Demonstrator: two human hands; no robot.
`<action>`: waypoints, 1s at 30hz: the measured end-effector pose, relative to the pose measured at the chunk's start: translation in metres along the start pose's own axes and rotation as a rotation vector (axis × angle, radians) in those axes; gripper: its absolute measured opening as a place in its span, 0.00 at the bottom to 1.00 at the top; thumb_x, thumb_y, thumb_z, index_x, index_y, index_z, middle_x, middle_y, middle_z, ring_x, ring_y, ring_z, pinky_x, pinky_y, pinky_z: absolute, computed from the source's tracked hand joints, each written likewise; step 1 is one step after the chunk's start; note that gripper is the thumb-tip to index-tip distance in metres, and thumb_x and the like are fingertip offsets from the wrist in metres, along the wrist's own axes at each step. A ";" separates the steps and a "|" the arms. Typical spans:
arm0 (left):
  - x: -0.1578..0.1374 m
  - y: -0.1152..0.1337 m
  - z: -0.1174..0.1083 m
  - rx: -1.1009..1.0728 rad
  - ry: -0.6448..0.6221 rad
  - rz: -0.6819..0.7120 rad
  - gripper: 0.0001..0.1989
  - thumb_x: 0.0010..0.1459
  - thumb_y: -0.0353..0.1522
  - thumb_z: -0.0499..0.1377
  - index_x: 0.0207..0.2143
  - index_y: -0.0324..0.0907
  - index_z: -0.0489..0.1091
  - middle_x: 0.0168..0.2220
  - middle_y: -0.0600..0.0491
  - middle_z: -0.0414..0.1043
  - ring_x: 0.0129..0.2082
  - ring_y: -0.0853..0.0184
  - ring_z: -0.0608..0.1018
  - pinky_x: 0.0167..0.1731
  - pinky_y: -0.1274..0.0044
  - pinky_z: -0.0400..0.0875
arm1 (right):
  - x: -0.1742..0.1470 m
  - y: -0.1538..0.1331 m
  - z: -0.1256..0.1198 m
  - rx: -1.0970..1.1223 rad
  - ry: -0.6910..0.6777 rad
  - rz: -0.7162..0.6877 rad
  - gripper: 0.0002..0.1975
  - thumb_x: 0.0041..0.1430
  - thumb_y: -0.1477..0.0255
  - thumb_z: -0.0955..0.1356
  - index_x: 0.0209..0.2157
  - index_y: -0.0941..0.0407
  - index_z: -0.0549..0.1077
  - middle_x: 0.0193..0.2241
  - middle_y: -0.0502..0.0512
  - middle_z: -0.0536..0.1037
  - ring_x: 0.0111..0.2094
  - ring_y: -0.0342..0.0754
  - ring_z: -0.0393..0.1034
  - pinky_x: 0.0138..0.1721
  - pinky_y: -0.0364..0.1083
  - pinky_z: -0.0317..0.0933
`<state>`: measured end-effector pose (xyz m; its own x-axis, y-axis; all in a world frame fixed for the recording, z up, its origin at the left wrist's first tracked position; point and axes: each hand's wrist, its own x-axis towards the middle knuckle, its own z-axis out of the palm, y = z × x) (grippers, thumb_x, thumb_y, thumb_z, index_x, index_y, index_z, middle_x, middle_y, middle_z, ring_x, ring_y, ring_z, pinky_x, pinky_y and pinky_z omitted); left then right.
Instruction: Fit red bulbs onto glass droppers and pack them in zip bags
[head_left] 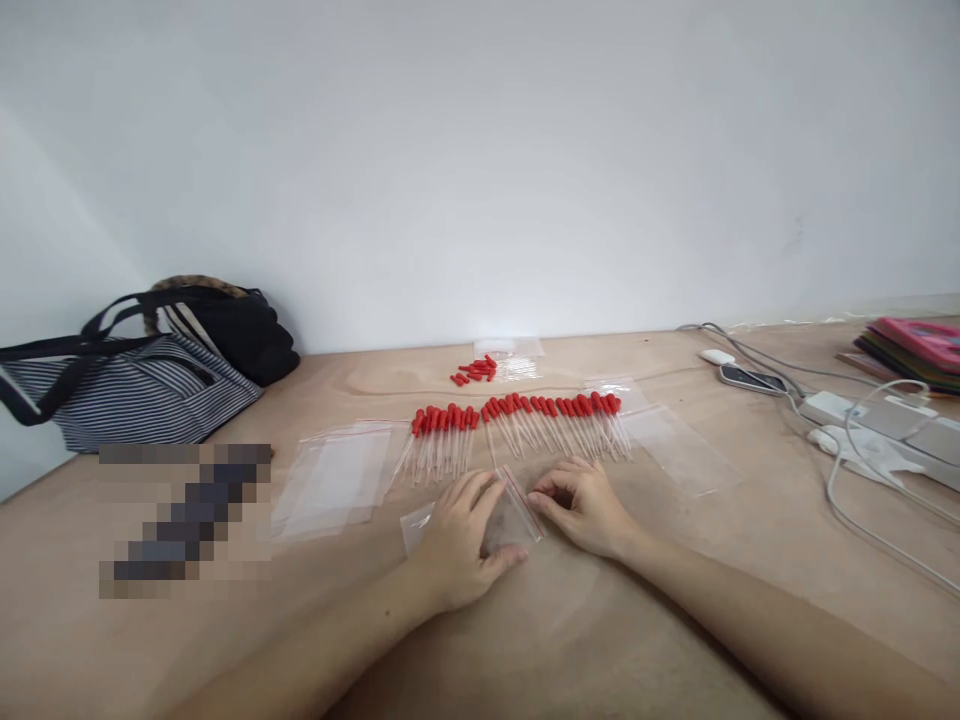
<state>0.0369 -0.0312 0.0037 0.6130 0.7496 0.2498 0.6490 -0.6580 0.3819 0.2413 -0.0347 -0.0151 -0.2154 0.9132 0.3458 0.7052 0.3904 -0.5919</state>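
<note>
A clear zip-lock bag (513,512) with a red seal line lies flat on the table between my hands. My left hand (459,535) rests over its left part, fingers stretched out and thumb spread away. My right hand (583,505) is at the bag's sealed edge, with thumb and curled forefinger pinched together there. Just beyond my hands lie many glass droppers with red rubber bulbs, in a left group (439,440) and a right group (555,425). Farther back are loose red rubber bulbs (476,369) and a bag of clear tubes (517,365).
Flat clear bags (337,480) lie to the left, and another clear bag (686,450) to the right. A striped bag (157,395) stands at the far left. A power strip (877,420) with cables, a dark device (752,379) and coloured folders (915,350) are at the right.
</note>
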 end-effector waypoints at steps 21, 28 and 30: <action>-0.001 -0.009 0.001 -0.241 -0.205 -0.003 0.33 0.54 0.43 0.53 0.58 0.40 0.45 0.60 0.43 0.44 0.58 0.58 0.54 0.55 0.65 0.54 | 0.011 0.001 -0.002 -0.063 -0.315 -0.154 0.08 0.49 0.64 0.68 0.33 0.42 0.76 0.50 0.51 0.63 0.50 0.55 0.52 0.47 0.57 0.43; 0.000 -0.010 0.004 -0.252 -0.220 0.008 0.31 0.54 0.39 0.55 0.58 0.42 0.47 0.59 0.45 0.48 0.58 0.59 0.55 0.55 0.66 0.53 | 0.012 -0.002 -0.002 -0.077 -0.293 -0.127 0.10 0.51 0.61 0.65 0.23 0.46 0.77 0.57 0.46 0.55 0.56 0.59 0.41 0.50 0.61 0.35; 0.000 -0.010 0.004 -0.256 -0.229 0.009 0.34 0.52 0.41 0.57 0.58 0.42 0.46 0.59 0.45 0.47 0.58 0.58 0.56 0.55 0.65 0.54 | 0.014 -0.002 -0.003 -0.074 -0.308 -0.095 0.08 0.49 0.64 0.67 0.22 0.47 0.77 0.57 0.45 0.56 0.57 0.58 0.41 0.50 0.61 0.34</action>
<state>0.0318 -0.0248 -0.0038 0.7219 0.6895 0.0591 0.5270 -0.6031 0.5987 0.2383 -0.0234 -0.0070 -0.4692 0.8696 0.1538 0.7167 0.4768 -0.5089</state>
